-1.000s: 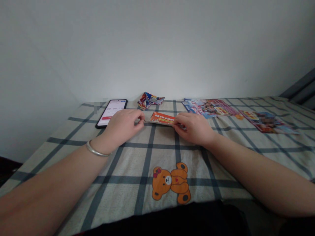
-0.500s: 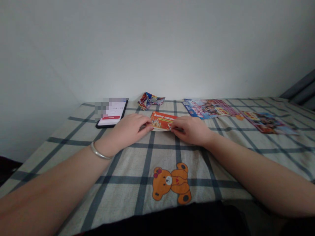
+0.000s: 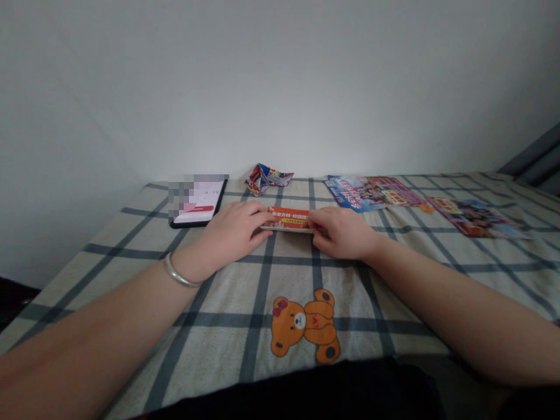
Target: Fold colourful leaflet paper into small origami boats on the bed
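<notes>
Between my two hands is a folded orange-red paper flyer (image 3: 289, 218) with white print, its near edge lifted slightly toward me. My left hand (image 3: 238, 229) pinches the left end between thumb and fingers; a silver bangle (image 3: 178, 273) circles that wrist. At the other end my right hand (image 3: 342, 232) is closed on the paper, fingers curled over it. Behind the flyer lies a folded, crumpled paper shape (image 3: 265, 178) in blue and red print, touched by neither hand.
A phone (image 3: 199, 204) lies left of my left hand, its screen lit. Two printed flyers, one blue and pink (image 3: 371, 192) and one darker (image 3: 479, 219), lie at the right. The checked cloth (image 3: 210, 350) carries a printed bear (image 3: 306, 326). A wall (image 3: 280, 87) rises behind.
The flyer's near part has been bent over, so it now looks narrower, with a thicker near edge. My fingers have shifted slightly at both ends.
</notes>
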